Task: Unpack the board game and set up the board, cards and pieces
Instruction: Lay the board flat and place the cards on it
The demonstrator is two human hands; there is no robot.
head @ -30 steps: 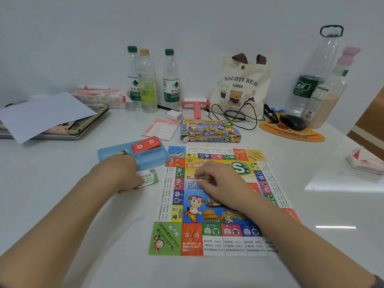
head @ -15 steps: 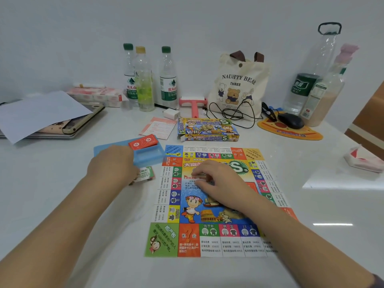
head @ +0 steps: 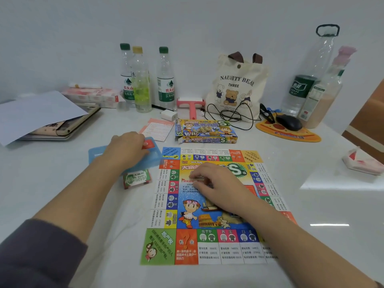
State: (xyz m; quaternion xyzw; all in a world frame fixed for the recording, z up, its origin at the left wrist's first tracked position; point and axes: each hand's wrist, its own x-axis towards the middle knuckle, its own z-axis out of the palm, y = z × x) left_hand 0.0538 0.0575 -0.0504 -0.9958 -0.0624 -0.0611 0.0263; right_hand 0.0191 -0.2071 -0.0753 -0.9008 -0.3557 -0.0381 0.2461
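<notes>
The colourful game board [head: 207, 246] lies unfolded on the white table in front of me. My right hand [head: 218, 188] rests on its middle, bent fingertips pressing the printed centre. My left hand [head: 126, 148] reaches into the blue plastic tray [head: 154, 157] beside the board's far left corner, and its fingers and thumb pinch the red card stack [head: 148, 144] there. A green stack of play money [head: 136, 179] lies on the table just in front of the tray, with no hand on it. The open game box [head: 205, 132] sits behind the board.
A pink instruction sheet [head: 158, 129] lies behind the tray. Three bottles [head: 143, 80], a pink roller [head: 191, 107], a bear tote bag [head: 236, 86] and cables line the back wall. A mouse on an orange pad [head: 288, 129] is at back right, a laptop under paper [head: 41, 115] at left.
My left hand has let go of the green money stack, which now lies on the table, and moved back into the blue tray onto the red cards. My right hand has stayed on the board.
</notes>
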